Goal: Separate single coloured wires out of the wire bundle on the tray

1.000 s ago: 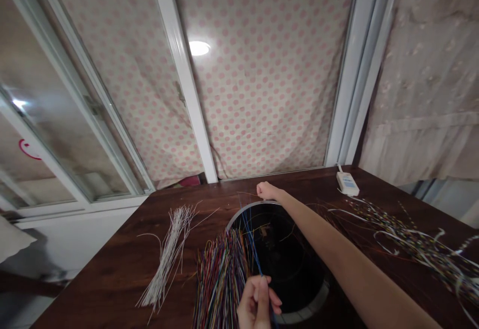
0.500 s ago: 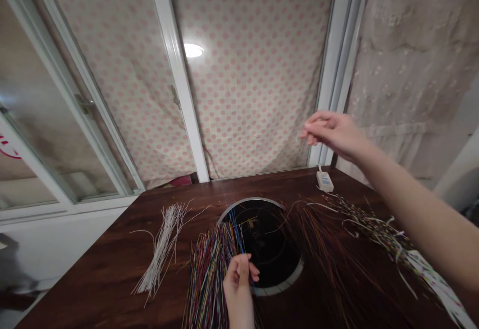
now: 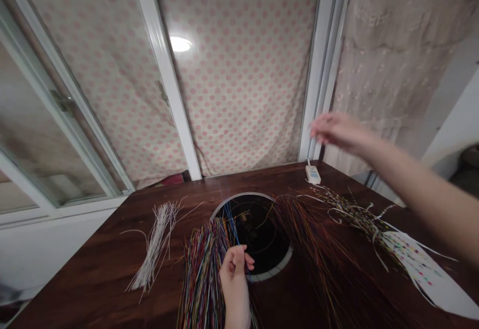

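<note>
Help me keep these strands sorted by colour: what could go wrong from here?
1. The left hand pinches only a few thin blue strands right beside the multicoloured bundle; they could slip back in or drag neighbours along.
2. The right hand is raised above the brown strands and blurred; a sweep downward might scatter them.
3. Loose ends lie across the black round inset and may tangle there.

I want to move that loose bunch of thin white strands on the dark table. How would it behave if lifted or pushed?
The bunch of thin white strands is probably light, being so thin. Unbound and fanned out, it would likely scatter if pushed. Its stray ends curve, so it may droop when lifted.
</note>
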Tool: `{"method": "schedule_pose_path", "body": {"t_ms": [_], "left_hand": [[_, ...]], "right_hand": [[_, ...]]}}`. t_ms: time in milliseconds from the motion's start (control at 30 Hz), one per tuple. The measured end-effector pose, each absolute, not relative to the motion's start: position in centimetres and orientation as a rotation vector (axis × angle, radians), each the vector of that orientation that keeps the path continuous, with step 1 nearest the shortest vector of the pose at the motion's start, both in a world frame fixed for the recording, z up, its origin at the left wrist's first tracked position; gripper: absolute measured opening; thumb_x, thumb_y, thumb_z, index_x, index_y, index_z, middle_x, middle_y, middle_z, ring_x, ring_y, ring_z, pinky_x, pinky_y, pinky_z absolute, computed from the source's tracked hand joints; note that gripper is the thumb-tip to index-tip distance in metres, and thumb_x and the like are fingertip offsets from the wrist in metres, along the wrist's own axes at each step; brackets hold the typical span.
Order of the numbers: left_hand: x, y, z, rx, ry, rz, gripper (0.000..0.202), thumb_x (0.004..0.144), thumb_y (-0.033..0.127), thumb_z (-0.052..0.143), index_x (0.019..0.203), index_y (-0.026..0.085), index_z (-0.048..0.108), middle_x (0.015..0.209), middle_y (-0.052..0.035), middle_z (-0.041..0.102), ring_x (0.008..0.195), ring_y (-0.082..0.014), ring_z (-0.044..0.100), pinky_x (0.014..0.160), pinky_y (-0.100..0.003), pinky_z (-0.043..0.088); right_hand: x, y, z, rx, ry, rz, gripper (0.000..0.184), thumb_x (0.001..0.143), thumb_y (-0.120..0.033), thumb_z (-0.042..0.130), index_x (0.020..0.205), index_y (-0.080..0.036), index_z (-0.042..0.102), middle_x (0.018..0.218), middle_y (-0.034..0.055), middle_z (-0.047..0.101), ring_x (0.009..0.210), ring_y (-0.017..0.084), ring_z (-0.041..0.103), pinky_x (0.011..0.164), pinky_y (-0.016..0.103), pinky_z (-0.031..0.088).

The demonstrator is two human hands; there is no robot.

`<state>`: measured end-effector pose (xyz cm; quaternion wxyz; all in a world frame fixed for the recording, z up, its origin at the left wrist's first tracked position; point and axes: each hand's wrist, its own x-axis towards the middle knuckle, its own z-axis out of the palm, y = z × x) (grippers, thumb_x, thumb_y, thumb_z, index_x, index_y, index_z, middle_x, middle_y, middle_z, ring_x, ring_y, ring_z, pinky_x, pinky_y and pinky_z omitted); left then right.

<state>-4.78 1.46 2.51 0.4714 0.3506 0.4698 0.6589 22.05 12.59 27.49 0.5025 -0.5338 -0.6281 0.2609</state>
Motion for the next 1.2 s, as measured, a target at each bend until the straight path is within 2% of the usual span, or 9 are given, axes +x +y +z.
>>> {"method": "schedule_pose_path", "body": {"t_ms": [167,267,367,433,600,833,1067,1133,1200], "left_hand": [[-4.8,1.6,2.1,0.883,1.133,1.603,0.042,0.066,0.055,0.061,0.075,0.013,0.061,0.055,-0.0009,0.054,0.051,-0.0123,0.047,0.051,-0.023,0.037],[-4.5,1.2,2.4,0.884,1.107,1.590,0.038,0.069,0.050,0.061,0.077,0.013,0.060,0.056,-0.0005,0.054,0.051,-0.0116,0.047,0.052,-0.022,0.037],[-4.1,1.0,2.5,0.860,1.083,1.568,0.034,0.072,0.048,0.059,0.078,0.014,0.058,0.055,0.0004,0.053,0.050,-0.0104,0.046,0.051,-0.021,0.036],[-3.9,1.2,2.2,0.825,1.074,1.560,0.034,0.073,0.048,0.058,0.078,0.014,0.056,0.053,0.0008,0.053,0.047,-0.0095,0.044,0.050,-0.021,0.035],[-4.0,1.9,1.1,0.773,1.026,1.546,0.039,0.071,0.052,0.059,0.079,0.014,0.054,0.050,0.0008,0.053,0.043,-0.0089,0.044,0.046,-0.020,0.032],[-3.5,2.7,-0.5,0.740,1.043,1.611,0.041,0.072,0.055,0.055,0.076,0.014,0.053,0.046,0.0016,0.051,0.040,-0.0075,0.040,0.042,-0.018,0.030],[-3.7,2.4,0.3,0.754,1.049,1.562,0.040,0.074,0.054,0.054,0.077,0.014,0.051,0.047,0.0015,0.052,0.040,-0.0073,0.040,0.043,-0.018,0.028],[-3.8,2.3,0.8,0.766,1.049,1.562,0.040,0.075,0.054,0.053,0.077,0.014,0.051,0.048,0.0017,0.051,0.042,-0.0077,0.040,0.044,-0.019,0.029],[-3.9,2.1,1.3,0.783,1.055,1.582,0.038,0.076,0.052,0.051,0.078,0.014,0.051,0.049,0.0018,0.051,0.043,-0.0082,0.041,0.045,-0.019,0.030]], "right_hand": [[19.0,15.5,11.4,-1.748,-1.655,0.801,0.019,0.077,-0.019,0.056,0.060,-0.012,0.055,0.051,0.0035,0.061,0.042,0.009,0.057,0.044,0.019,0.045],[17.9,17.3,7.1,-1.872,-1.718,0.700,0.013,0.077,-0.020,0.054,0.069,-0.011,0.057,0.058,0.0061,0.062,0.048,0.014,0.061,0.048,0.022,0.046],[15.6,20.5,6.8,-1.896,-1.822,0.515,0.017,0.075,-0.019,0.055,0.089,-0.011,0.057,0.083,0.0114,0.065,0.073,0.018,0.064,0.063,0.025,0.047],[12.7,22.7,6.9,-1.870,-1.926,0.447,0.020,0.073,-0.017,0.056,0.092,-0.014,0.058,0.094,0.0105,0.064,0.088,0.019,0.061,0.072,0.025,0.044],[4.3,25.5,4.7,-1.876,-2.180,0.474,0.015,0.070,-0.021,0.063,0.084,-0.015,0.062,0.093,0.0092,0.063,0.088,0.020,0.060,0.073,0.025,0.044],[0.1,26.3,2.4,-2.029,-2.298,0.461,0.033,0.085,-0.031,0.051,0.113,-0.014,0.050,0.112,0.0087,0.053,0.094,0.019,0.055,0.079,0.038,0.047],[0.6,25.9,4.0,-2.037,-2.295,0.458,0.033,0.082,-0.029,0.056,0.108,-0.010,0.054,0.108,0.0120,0.056,0.093,0.020,0.057,0.077,0.035,0.047],[1.6,24.9,5.2,-2.010,-2.293,0.491,0.028,0.075,-0.025,0.060,0.094,-0.005,0.061,0.096,0.0158,0.062,0.084,0.020,0.060,0.070,0.028,0.047],[3.4,23.0,6.5,-1.970,-2.311,0.557,0.019,0.072,-0.023,0.058,0.074,-0.006,0.065,0.074,0.0138,0.066,0.068,0.019,0.063,0.059,0.023,0.045]]}}
